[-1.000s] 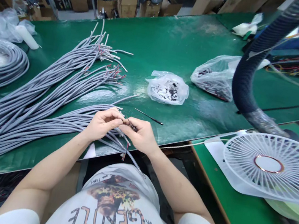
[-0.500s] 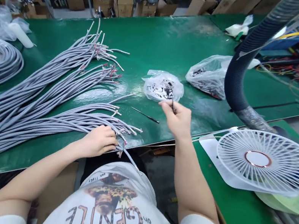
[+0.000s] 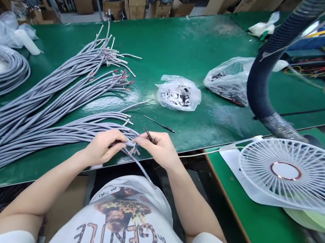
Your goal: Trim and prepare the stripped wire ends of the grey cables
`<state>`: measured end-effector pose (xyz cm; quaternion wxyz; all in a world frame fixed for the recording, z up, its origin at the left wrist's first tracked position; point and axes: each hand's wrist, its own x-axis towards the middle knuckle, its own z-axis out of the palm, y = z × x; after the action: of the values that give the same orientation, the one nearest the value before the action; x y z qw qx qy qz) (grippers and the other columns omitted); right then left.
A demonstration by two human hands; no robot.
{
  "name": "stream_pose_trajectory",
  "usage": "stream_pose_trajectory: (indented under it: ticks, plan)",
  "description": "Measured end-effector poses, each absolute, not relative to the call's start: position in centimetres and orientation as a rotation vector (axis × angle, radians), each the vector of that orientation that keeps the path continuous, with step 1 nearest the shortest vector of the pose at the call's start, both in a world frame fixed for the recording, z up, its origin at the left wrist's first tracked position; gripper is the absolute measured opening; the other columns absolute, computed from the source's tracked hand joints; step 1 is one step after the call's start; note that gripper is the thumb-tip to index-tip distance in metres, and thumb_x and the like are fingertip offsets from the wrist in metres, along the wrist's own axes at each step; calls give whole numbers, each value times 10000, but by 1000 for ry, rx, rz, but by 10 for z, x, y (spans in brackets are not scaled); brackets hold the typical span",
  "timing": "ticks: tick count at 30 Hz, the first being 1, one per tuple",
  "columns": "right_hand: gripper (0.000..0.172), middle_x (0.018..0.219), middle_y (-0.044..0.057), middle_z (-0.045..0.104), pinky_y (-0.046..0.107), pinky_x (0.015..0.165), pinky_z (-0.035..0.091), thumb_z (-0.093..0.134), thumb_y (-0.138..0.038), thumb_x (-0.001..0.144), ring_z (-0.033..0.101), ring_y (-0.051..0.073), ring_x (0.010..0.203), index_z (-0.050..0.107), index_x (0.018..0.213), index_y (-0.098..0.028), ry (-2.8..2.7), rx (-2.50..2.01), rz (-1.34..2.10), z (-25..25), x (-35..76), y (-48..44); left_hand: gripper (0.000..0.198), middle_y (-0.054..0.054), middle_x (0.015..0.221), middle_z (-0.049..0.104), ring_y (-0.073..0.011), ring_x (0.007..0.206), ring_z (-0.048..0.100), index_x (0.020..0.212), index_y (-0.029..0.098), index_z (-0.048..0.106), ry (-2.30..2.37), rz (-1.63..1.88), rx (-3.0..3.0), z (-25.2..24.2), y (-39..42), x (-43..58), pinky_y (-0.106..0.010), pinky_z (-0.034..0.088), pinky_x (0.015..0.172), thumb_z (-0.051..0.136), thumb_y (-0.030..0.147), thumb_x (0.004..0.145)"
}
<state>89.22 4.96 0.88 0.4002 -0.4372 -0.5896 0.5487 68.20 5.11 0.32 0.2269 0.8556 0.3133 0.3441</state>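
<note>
My left hand (image 3: 107,145) is closed with thumb and finger pinched on a grey cable near its stripped end, at the front edge of the green table. Thin coloured wires (image 3: 132,150) fan out of that end. My right hand (image 3: 160,148) pinches at the same wires from the right. A slim dark pointed tool (image 3: 149,135) is held in it, tip up and to the left; its kind is hard to make out. Beside both hands lies a bundle of grey cables (image 3: 86,128) with stripped ends. A thin dark pick-like tool (image 3: 159,124) rests just beyond.
A plastic bag of small black and white pieces (image 3: 179,95) lies ahead, with a fuller bag (image 3: 229,81) behind it. More grey cables (image 3: 52,85) cover the left. At right stand a thick dark hose (image 3: 263,76) and a white fan (image 3: 285,171). Cardboard boxes sit beyond the table.
My right hand has come down and left from beside the small bag to the wires at my left hand, still with the dark tool. My left hand has lifted slightly and changed its grip.
</note>
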Motion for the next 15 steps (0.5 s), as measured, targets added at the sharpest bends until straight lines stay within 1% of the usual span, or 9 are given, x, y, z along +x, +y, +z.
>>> stream_pose_trajectory:
  ticks: [3, 5, 7, 10, 12, 13, 15]
  plan:
    - [273, 513, -41, 454, 218, 469, 307, 681, -397, 733, 349, 65, 475, 636, 659, -139, -1353, -1070, 1311, 7, 880, 43, 152, -71, 836, 672, -139, 740, 614, 981, 158, 616, 889, 927, 2359, 4, 50, 685, -247, 485, 694, 497, 193, 893]
    - [257, 550, -17, 516, 228, 486, 347, 668, -396, 748, 396, 81, 498, 652, 683, -148, -1333, -1082, 1155, 9, 874, 38, 194, -73, 861, 678, -139, 761, 620, 1020, 159, 621, 935, 931, 2338, 5, 51, 687, -244, 480, 711, 465, 194, 910]
    - [244, 603, 7, 576, 237, 510, 384, 637, -391, 776, 444, 98, 528, 684, 722, -158, -1354, -1099, 1025, 12, 872, 35, 215, -72, 869, 681, -140, 768, 622, 1019, 157, 628, 1005, 951, 2293, 8, 52, 689, -240, 474, 706, 443, 208, 920]
    - [235, 624, -6, 591, 227, 497, 392, 629, -371, 782, 433, 86, 499, 717, 874, -173, -1427, -1123, 948, 15, 871, 36, 223, -64, 848, 681, -139, 739, 617, 986, 154, 634, 1109, 984, 2210, 12, 55, 691, -243, 470, 700, 439, 243, 924]
    - [292, 626, -14, 587, 222, 496, 397, 668, -359, 751, 423, 79, 481, 706, 972, -172, -1501, -1153, 870, 15, 870, 39, 223, -55, 832, 679, -139, 718, 610, 973, 157, 634, 1142, 1008, 2175, 13, 56, 693, -246, 468, 694, 444, 262, 922]
    - [300, 633, -9, 593, 224, 508, 407, 674, -352, 746, 432, 82, 485, 703, 983, -169, -1532, -1166, 815, 14, 869, 40, 221, -55, 831, 678, -140, 719, 609, 970, 158, 635, 1150, 1019, 2170, 14, 56, 694, -249, 465, 696, 449, 268, 920]
    - [249, 655, 11, 613, 234, 532, 422, 648, -345, 769, 461, 94, 505, 713, 936, -172, -1555, -1176, 724, 11, 866, 43, 220, -55, 828, 674, -141, 721, 603, 974, 161, 637, 1151, 1037, 2189, 13, 56, 696, -250, 458, 692, 454, 270, 919]
